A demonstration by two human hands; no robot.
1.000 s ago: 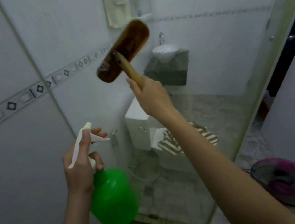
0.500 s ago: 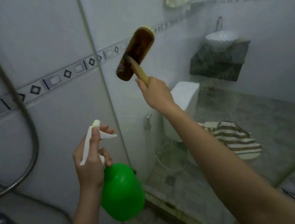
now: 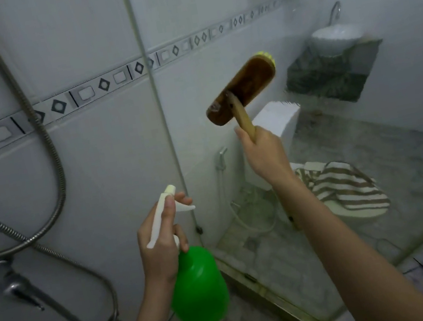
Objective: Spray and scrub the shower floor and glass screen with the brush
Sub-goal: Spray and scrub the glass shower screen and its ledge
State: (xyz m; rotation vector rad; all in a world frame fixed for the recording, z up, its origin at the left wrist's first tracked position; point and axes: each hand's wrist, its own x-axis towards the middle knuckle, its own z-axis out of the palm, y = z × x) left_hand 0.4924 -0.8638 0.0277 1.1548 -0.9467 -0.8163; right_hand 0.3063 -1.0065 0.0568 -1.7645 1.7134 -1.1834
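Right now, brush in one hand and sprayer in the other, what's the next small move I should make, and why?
Probably squeeze the trigger to mist the glass screen ahead of the brush. Your left hand holds the green spray bottle with its nozzle pointing forward, and your right hand grips the brush raised bristles-first toward the hazy glass, so wetting first should help.

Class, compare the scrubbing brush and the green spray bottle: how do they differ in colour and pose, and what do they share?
Colour: the scrubbing brush is brown wood with yellow bristles; the spray bottle is green with a white trigger.
Pose: the scrubbing brush is raised high, head tilted; the spray bottle is roughly upright, lower.
Hand: the right hand grips the scrubbing brush, the left hand the spray bottle.
Shared: one hand grips each.
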